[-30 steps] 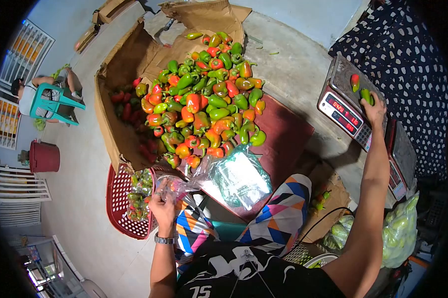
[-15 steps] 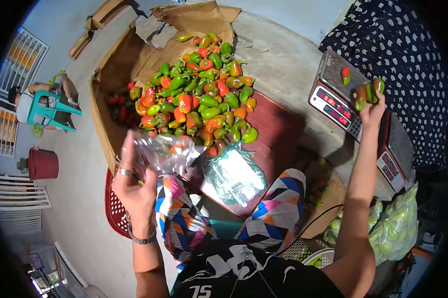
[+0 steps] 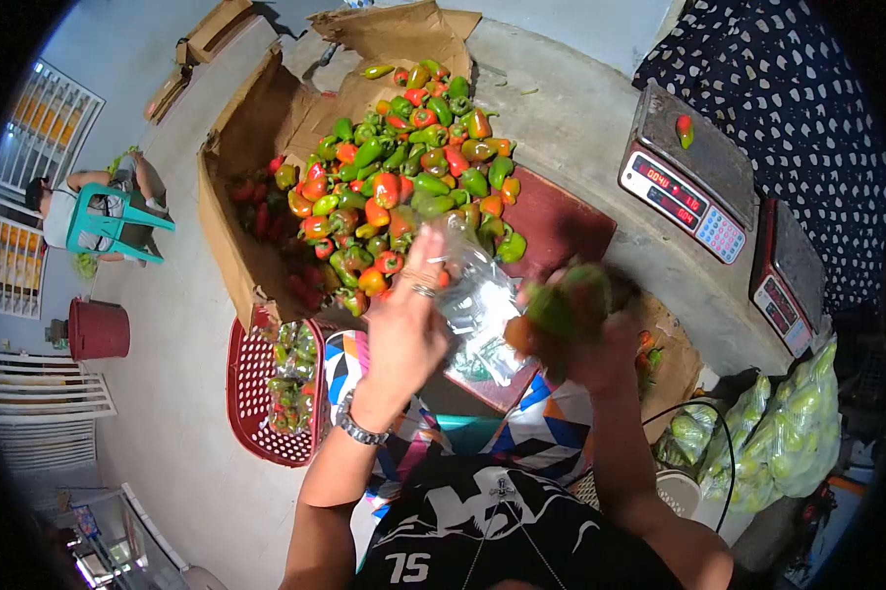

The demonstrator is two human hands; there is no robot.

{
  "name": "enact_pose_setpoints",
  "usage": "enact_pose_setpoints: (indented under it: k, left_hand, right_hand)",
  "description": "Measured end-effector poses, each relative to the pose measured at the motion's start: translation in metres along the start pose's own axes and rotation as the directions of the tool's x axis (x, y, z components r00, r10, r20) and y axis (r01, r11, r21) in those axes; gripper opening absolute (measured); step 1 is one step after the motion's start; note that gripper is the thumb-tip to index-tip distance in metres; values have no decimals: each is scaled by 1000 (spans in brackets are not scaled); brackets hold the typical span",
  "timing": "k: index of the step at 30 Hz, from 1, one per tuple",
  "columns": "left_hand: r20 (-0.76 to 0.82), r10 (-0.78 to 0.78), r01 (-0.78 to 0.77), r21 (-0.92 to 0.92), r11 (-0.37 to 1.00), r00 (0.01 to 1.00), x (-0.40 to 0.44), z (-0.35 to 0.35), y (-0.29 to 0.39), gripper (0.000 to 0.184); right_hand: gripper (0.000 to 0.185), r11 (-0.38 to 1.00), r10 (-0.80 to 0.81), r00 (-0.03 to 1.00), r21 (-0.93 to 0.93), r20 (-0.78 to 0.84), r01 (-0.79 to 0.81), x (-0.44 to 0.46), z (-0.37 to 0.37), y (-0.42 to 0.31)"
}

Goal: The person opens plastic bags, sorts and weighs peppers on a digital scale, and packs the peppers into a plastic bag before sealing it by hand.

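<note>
My left hand (image 3: 408, 329), with a ring and a metal watch, holds a clear plastic bag (image 3: 474, 293) by its edge in front of the pepper heap. My right hand (image 3: 605, 359) is closed round several green and reddish peppers (image 3: 566, 307), smeared by motion, just right of the bag. A big heap of red and green peppers (image 3: 384, 202) spreads from a torn cardboard box (image 3: 219, 211) onto a dark red tabletop (image 3: 566, 211). One red-green pepper (image 3: 685, 131) lies on the digital scale (image 3: 659, 182) at the right.
A red basket (image 3: 249, 398) holding packed peppers (image 3: 291, 391) stands by my left knee. Another scale (image 3: 799, 270) and bags of green produce (image 3: 792, 438) are at the right. Farther left, a person sits on a teal chair (image 3: 94, 216) near a dark red bucket (image 3: 99, 327).
My right hand has come from the scale toward my lap with several peppers, leaving one on the scale. My left hand has moved right with the plastic bag. The scale's reading has dropped.
</note>
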State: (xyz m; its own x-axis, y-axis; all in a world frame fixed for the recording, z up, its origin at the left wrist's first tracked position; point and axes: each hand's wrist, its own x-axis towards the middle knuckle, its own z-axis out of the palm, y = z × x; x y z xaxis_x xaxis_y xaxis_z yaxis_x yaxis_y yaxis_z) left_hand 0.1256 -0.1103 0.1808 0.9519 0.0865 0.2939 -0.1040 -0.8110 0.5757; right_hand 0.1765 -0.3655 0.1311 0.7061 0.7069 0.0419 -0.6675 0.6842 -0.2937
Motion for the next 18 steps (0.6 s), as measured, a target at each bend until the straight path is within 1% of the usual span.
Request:
enact_pose_setpoints:
  k: [1,2,3,4,6,7,8,9,10,11,12,13,14,15,16,17,18]
  left_hand:
    - [58,-37,37,9,999,998,-8,1,3,94]
    - [51,-24,24,3,1000,998,-16,4,0,95]
    - [40,20,-21,7,1000,999,-23,7,-5,96]
    - [23,65,-65,9,998,998,-28,11,-11,97]
    - [1,155,-155,4,988,988,-40,17,-19,99]
    - [61,153,-153,-14,988,986,-46,17,-21,99]
    - [120,152,-149,-31,988,981,-52,15,-23,100]
    - [181,153,-146,-49,988,972,-56,13,-23,101]
    - [193,206,-199,-56,978,959,-57,8,-20,102]
    - [269,217,-211,-49,976,939,-59,3,-17,102]
    - [344,224,-223,-43,974,912,-62,-2,-14,102]
    - [414,231,-237,-37,971,880,-65,-4,-12,102]
    - [412,303,-329,-6,944,860,-68,-2,-9,90]
    - [420,347,-379,-7,925,839,-72,-2,-6,87]
    - [424,393,-431,-8,903,816,-73,-2,-3,84]
    - [427,437,-480,-8,877,791,-75,-2,1,80]
    - [453,431,-477,-13,879,780,-76,-1,5,76]
  right_hand:
    - [73,995,95,995,32,-25,-94,-7,9,12]
    - [72,980,189,981,70,-49,-185,-13,18,24]
    - [70,937,320,948,150,2,-316,-17,23,35]
    - [63,897,389,921,228,1,-379,-19,35,41]
    - [56,871,492,841,129,-226,-475,-24,42,56]
    - [53,847,520,784,90,-339,-524,-25,45,63]
    - [39,833,543,775,88,-324,-546,-23,41,72]
    - [36,828,552,781,79,-292,-555,-24,32,78]
    - [33,823,561,786,73,-260,-564,-25,22,84]
    - [30,817,571,789,67,-227,-572,-27,17,88]
    - [29,813,544,777,-28,-318,-581,-27,17,90]
    - [30,801,529,748,-53,-400,-596,-28,17,91]
    - [30,789,506,717,-78,-479,-609,-29,15,93]
    - [31,776,476,682,-101,-555,-623,-31,11,96]
    - [39,806,452,737,-125,-502,-579,-35,0,101]
    - [42,842,422,735,-70,-530,-535,-39,-7,104]
    - [46,874,396,729,-14,-558,-486,-34,1,106]
